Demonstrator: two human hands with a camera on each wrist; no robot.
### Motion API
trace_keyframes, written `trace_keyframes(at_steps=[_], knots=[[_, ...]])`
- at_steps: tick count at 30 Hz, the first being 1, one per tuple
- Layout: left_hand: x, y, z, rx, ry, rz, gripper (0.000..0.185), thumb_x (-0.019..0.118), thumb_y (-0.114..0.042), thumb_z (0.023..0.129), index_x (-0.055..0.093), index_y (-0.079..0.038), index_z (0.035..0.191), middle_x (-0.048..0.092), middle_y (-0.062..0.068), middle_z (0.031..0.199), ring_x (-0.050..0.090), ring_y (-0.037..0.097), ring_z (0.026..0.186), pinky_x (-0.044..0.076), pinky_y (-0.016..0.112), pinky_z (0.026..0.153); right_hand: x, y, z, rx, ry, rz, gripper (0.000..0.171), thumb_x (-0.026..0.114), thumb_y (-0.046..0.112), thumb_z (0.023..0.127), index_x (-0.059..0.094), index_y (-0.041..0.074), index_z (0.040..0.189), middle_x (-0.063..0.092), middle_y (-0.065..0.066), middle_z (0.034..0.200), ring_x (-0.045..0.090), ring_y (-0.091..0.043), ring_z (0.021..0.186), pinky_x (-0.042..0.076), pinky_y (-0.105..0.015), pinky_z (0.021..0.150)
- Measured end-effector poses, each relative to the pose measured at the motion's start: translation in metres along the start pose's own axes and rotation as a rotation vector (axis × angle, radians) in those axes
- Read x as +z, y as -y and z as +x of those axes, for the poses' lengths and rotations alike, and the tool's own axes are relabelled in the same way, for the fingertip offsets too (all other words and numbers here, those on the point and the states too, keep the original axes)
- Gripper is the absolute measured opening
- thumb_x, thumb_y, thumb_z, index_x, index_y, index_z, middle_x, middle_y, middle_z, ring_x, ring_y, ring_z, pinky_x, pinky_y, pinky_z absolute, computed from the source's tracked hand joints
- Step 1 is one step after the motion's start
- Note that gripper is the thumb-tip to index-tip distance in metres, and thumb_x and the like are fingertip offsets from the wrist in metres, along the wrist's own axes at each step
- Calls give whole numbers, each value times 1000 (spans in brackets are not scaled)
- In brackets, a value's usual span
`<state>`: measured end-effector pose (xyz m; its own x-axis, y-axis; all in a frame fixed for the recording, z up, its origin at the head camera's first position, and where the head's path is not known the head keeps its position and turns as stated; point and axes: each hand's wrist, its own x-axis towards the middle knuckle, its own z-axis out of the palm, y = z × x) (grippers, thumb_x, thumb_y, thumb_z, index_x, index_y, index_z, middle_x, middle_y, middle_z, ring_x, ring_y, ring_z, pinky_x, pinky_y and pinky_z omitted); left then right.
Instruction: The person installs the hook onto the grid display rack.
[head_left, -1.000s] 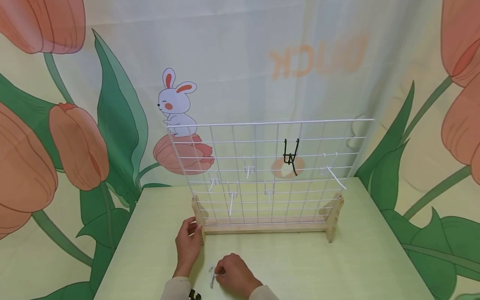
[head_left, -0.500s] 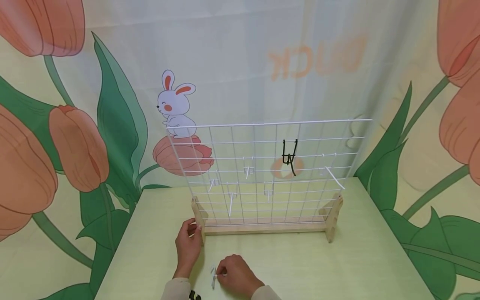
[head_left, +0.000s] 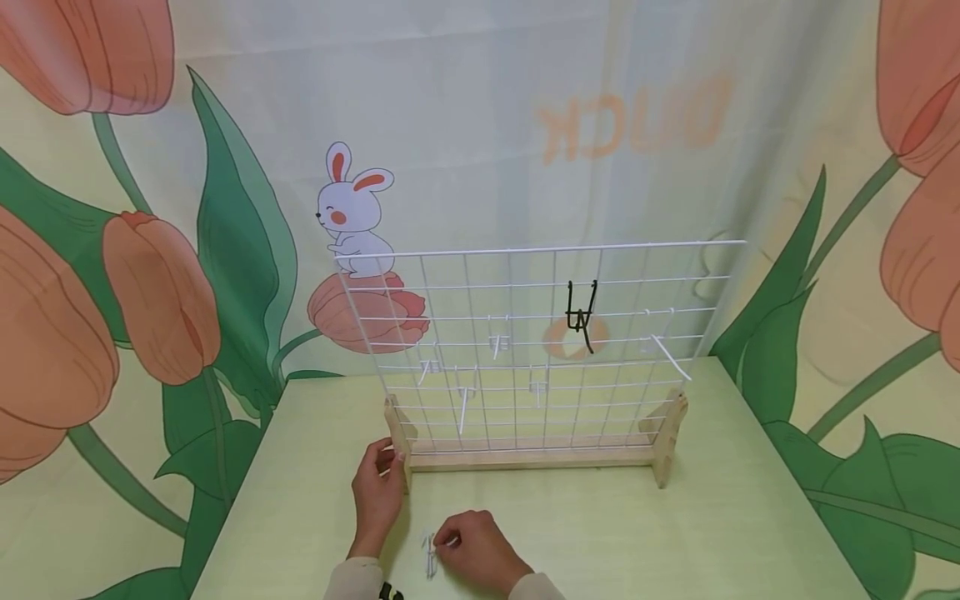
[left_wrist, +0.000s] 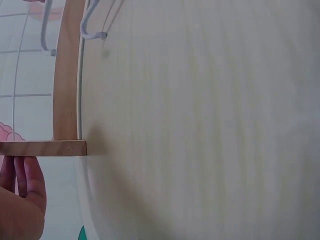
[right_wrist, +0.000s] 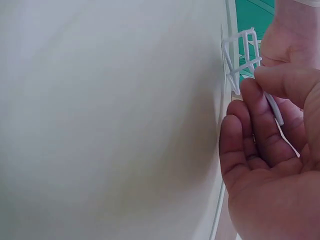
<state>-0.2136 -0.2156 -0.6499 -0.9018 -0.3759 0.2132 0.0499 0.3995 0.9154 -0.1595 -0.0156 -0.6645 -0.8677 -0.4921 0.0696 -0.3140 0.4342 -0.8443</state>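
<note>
A white wire grid panel (head_left: 540,333) stands upright in a wooden base (head_left: 525,457) on the pale green table (head_left: 720,533). Several white hooks (head_left: 462,402) and one black hook (head_left: 581,315) hang on it. My left hand (head_left: 377,487) grips the base's left wooden foot (left_wrist: 42,148), fingers curled round it. Near the table's front edge my right hand (head_left: 476,550) pinches a loose white wire hook (head_left: 430,554) (right_wrist: 245,57) between thumb and fingers just above the tabletop.
A printed curtain with tulips and a rabbit (head_left: 352,208) hangs behind the table. A small black object (head_left: 387,592) shows at the bottom edge by my left sleeve. The grid's right wooden foot (head_left: 667,437) stands near the table's right side.
My right hand has closed on the white hook and shifted slightly; the hook now sits a little more upright in its fingers. The left hand stays on the wooden foot.
</note>
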Motion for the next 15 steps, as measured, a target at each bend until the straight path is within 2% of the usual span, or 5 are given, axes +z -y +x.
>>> trace_keyframes(at_steps=[7,15], knots=[[1,-2,-1,-5,3,6,28,70,-14,103,66,-14,131,75,11,115,72,25,107,55,17,83,0,2,1,6,-58,47,8,79,9,87,82,15,88,73,17,75,62,8,66,52,-16,67],[0,-2,-1,-12,-3,1,29,70,-12,102,66,-14,130,75,11,114,72,25,106,55,16,83,-7,9,-3,3,-160,112,6,81,8,87,82,14,88,76,11,76,64,7,67,54,-17,65]])
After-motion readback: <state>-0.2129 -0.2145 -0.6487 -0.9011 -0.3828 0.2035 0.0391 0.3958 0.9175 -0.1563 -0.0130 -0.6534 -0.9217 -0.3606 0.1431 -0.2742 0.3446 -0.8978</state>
